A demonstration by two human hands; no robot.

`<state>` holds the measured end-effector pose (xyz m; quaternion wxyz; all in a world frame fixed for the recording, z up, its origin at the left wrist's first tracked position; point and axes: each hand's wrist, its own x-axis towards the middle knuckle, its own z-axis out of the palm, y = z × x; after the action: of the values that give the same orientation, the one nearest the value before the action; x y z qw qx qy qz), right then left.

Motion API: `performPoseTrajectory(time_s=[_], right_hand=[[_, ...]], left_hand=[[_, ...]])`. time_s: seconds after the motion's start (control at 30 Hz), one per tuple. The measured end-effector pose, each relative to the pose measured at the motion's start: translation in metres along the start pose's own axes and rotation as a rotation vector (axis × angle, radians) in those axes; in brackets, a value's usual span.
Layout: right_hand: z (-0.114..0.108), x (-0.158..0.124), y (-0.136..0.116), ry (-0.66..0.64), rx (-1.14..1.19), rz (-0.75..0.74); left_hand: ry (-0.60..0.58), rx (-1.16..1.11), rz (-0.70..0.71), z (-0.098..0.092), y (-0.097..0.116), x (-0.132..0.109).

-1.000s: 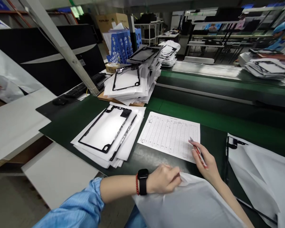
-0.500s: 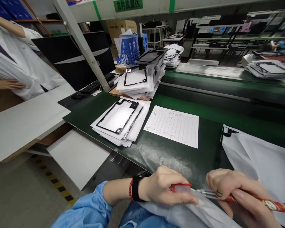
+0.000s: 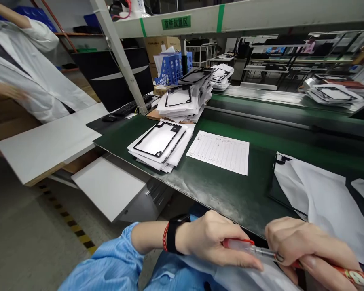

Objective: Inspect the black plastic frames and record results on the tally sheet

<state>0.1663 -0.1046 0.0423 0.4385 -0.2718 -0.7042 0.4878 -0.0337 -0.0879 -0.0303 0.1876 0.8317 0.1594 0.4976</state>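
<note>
A second earlier the right hand (image 3: 312,246) had the pen (image 3: 358,277) at the form (image 3: 218,152); now its fingers gripped it near the left hand (image 3: 220,240), whose closed fingers pinched the cap (image 3: 238,244) against its tip end. The form lay on the tabletop (image 3: 206,184), at twelve o'clock from the left hand.

Green bench (image 3: 218,194) — stack of white sheets (image 3: 158,138), left; printed form (image 3: 220,151), middle; white sheeting (image 3: 320,194) with black frame (image 3: 282,159), right
</note>
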Motion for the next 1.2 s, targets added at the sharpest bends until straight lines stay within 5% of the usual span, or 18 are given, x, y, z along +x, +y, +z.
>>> performPoseTrajectory(time_s=[0.17,0.63,0.8,0.9,1.07,1.2], right_hand=[[0.001,-0.006,-0.004,-0.049,-0.03,0.026],[0.002,-0.009,0.016,-0.147,-0.155,-0.202],[0.013,0.001,0.037,-0.155,0.045,-0.197],[0.011,0.009,0.054,-0.127,0.054,-0.175],[-0.043,0.044,0.097,0.233,-0.372,-0.009],[-0.098,0.078,0.128,0.326,-0.609,0.076]], left_hand=[[-0.103,-0.049,0.002,0.0,0.009,-0.001],[-0.03,-0.129,0.038,-0.005,0.012,0.01],[-0.092,-0.031,-0.014,0.004,0.006,0.0],[-0.151,-0.196,-0.236,0.002,-0.003,0.002],[-0.172,-0.593,-0.995,-0.033,-0.034,0.015],[-0.081,-0.56,-1.061,-0.065,-0.052,0.015]])
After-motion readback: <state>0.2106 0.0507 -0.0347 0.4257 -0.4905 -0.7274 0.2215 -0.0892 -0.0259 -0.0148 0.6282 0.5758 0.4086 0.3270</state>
